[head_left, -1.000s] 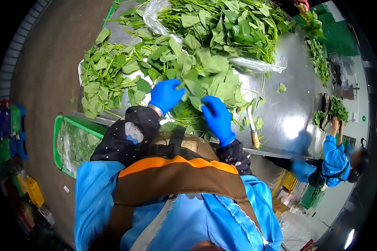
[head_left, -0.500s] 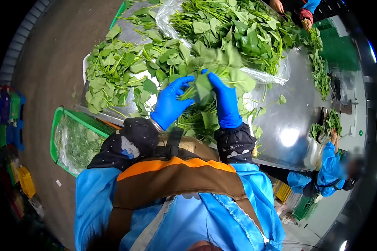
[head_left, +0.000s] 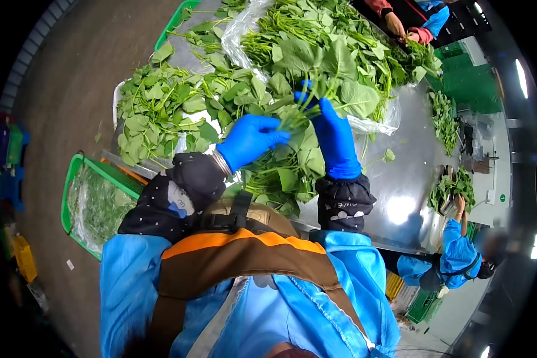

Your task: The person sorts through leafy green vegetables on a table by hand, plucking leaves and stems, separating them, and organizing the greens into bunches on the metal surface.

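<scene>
My left hand [head_left: 250, 142], in a blue glove, pinches the lower stems of a small bunch of leafy greens [head_left: 358, 98]. Higher up, my right hand [head_left: 335, 143], gloved in blue too, has its fingers around the same stems, below the broad leaves. The bunch is tilted, with its leaves pointing away from me. Under my hands lie more loose greens [head_left: 280, 179]. Left of them, a pile of greens [head_left: 152, 110] covers a white tray. Beyond my hands, a large heap of greens [head_left: 322, 30] rests on clear plastic sheeting [head_left: 235, 39].
The steel table [head_left: 409, 155] reaches to the right. A green basket [head_left: 71, 221] lined with plastic stands at lower left. Across the table, a co-worker's hands [head_left: 403, 30] handle greens. Another co-worker [head_left: 456, 256] in blue holds greens at the right.
My right hand has moved slightly right, and the bunch's leaves now spread upright above it. My left hand has moved right, onto the stem ends. The view has shifted a little.
</scene>
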The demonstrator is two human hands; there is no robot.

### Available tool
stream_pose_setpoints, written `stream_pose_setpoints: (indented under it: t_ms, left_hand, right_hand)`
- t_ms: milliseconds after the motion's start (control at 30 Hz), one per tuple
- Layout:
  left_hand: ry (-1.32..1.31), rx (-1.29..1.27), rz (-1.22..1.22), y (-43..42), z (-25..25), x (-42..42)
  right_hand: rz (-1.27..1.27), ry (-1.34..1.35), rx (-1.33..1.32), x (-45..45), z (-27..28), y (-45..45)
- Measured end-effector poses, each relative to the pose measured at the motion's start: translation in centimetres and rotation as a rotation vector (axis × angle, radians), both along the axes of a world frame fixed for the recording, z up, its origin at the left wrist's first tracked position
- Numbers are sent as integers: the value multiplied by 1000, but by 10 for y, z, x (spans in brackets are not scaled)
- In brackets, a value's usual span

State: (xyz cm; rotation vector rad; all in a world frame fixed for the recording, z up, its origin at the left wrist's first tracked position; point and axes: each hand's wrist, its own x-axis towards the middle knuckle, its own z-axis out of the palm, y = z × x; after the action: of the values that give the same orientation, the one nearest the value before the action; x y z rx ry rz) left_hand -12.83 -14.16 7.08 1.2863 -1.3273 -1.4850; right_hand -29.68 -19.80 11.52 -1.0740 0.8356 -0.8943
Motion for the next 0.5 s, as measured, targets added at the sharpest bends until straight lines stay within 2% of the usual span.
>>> stream_pose_setpoints:
  t_ms: [67,100,133,233,333,500]
  left_hand:
    - [-105,-137,219,5,3,-3]
    - [-156,-204,330,8,4,-4]
    - [-186,-229,339,8,0,-7]
    - [-205,-210,361,12,-4,-21]
    - [383,120,332,9,-8,-12]
    - [734,188,373,11,-24,-9]
  right_hand:
    - [-98,340,-157,-1,8,5]
    - [-76,300,-250,-1,4,4]
    - [-111,188,-161,3,-2,8]
    - [-119,204,-108,16,-11,19]
    - [-203,146,-83,22,-16,20]
    - [-333,83,-42,31,-22,28]
